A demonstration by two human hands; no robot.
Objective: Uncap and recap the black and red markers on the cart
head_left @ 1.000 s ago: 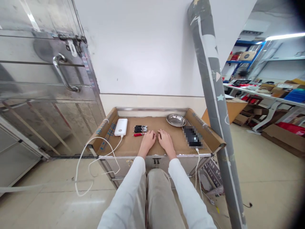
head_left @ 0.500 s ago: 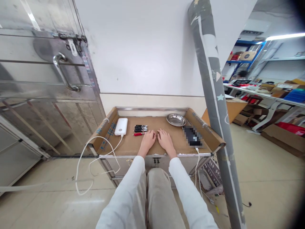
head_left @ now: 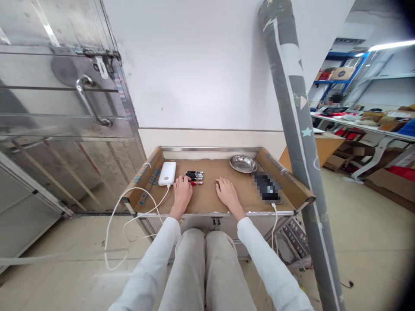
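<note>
While I watch through the head camera, my left hand lies low in the middle of the frame on the cardboard tray, fingers stretched forward, with the tips at the left end of the red pen. They seem to touch it, but I cannot tell whether thumb and finger actually pinch it. That red pen lies crosswise, the nearest of a small row. The black pens lie just above it in the picture, side by side and parallel. My right hand rests flat to the right of centre, palm down, fingers loosely spread and holding nothing, well apart from the pens. Left of the pens sits a white power bank, just beside my left fingertips, and its white cable loops down over the tray's front edge toward the lower left of the frame. A shallow metal bowl stands toward the upper right of the tray, and a dark device lies below it near the right wall. A grey roll leans up the right side, and a metal door fills the upper left.
</note>
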